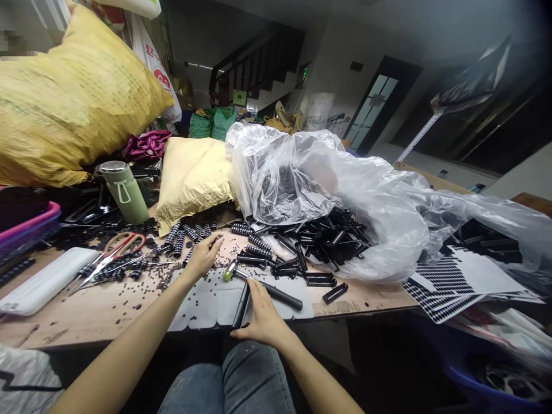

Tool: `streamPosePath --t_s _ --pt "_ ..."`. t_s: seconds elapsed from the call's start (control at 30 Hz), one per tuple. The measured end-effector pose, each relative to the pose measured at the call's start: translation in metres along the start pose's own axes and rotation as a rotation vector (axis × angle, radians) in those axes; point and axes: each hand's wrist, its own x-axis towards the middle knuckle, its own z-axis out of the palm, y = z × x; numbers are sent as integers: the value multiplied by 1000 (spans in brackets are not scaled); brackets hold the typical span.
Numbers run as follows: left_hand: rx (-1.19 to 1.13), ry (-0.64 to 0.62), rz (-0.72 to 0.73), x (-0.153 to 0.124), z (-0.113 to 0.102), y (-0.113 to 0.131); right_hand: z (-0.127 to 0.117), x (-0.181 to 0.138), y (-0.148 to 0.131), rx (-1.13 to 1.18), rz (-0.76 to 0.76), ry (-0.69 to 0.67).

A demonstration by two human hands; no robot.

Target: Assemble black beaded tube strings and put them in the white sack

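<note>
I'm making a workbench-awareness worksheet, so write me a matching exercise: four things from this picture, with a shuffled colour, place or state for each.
Things:
1. Flask
2. Scissors
3. Hammer
4. Right hand

Descriptions:
A. Lying on the grey mat
B. Holding a black tube
C. Pale green, with a silver-coloured lid
D. Red-handled, among small black parts

Pairs: 1-C, 2-D, 3-A, 4-B.

stretched forward, unevenly
holds left arm (pixel 149 328) farther out, pinching with left hand (pixel 202 257); holds right hand (pixel 264 319) nearer lap (pixel 254 374), thumb (pixel 240 333) apart from fingers (pixel 257 296).
</note>
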Motion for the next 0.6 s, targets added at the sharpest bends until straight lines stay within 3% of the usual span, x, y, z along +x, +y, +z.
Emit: streamPosePath --t_s 0.1,0.23,0.4,0.6 --pt "-618 -26 -262 -39 0 17 -7 -2 -8 99 -202 89" --pt "-1017 -57 -485 -73 5 33 -15 -2 -27 172 -443 205" --pt "-1186 27 -592 -93 11 45 -10 1 -41 230 -604 220" --pt "-1173 -37 -686 -103 8 59 0 1 -41 294 -582 166"
